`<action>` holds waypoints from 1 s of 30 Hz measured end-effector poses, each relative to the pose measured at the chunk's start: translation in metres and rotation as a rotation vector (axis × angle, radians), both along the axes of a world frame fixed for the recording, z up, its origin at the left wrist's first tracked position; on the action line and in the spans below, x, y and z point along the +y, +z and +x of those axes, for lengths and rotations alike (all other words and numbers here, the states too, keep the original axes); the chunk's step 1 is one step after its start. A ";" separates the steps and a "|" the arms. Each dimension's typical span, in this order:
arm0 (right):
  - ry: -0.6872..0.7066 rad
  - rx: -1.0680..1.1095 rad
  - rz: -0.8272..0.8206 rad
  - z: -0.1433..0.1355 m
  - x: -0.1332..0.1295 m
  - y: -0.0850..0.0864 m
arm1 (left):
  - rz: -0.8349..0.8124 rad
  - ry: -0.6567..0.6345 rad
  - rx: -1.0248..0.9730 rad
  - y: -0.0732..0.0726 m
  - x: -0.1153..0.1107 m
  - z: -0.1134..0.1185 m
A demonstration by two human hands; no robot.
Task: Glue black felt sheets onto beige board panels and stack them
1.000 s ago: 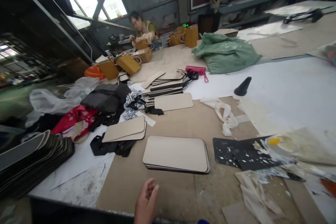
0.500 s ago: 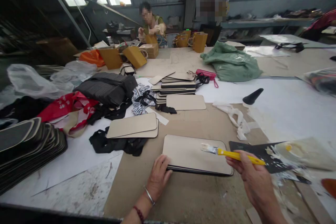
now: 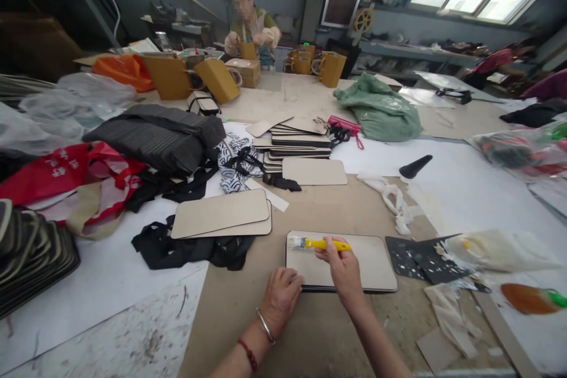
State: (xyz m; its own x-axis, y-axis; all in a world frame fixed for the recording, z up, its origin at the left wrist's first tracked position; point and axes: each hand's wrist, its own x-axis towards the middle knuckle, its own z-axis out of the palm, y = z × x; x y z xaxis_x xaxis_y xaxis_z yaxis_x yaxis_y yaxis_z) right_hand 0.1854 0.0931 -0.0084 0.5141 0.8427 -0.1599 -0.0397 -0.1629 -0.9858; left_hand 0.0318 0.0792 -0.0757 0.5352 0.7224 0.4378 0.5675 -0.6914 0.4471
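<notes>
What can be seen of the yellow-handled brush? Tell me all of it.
The brush is small and flat, with a bright yellow, plastic-looking handle and a short tuft of pale bristles at its left end. It lies nearly level, bristles pointing left, over the top board of the stack of rounded beige boards. The right hand grips the handle's right end; the left hand rests on the stack's near left corner. Whether the bristles touch the board is unclear.

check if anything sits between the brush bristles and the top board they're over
Nothing visible does. The right hand holds the yellow brush with its bristles at the top board; the left hand only presses the near-left corner.
</notes>
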 end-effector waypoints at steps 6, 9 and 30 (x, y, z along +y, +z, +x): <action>-0.044 -0.096 -0.022 0.006 0.005 -0.009 | -0.047 -0.031 0.049 0.001 0.006 0.000; -0.092 -0.152 -0.035 0.017 0.002 -0.008 | -0.044 -0.050 0.043 0.000 0.007 -0.001; -0.425 -0.459 -0.188 0.117 -0.077 0.028 | -0.254 -0.123 -0.177 0.005 0.011 -0.008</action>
State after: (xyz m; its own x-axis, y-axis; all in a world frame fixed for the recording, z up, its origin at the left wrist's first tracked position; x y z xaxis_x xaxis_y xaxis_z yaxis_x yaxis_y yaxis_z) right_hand 0.3027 0.0163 0.0199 0.8474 0.5300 0.0300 0.2793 -0.3970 -0.8743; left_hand 0.0237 0.0902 -0.0706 0.5571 0.7549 0.3462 0.3846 -0.6040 0.6981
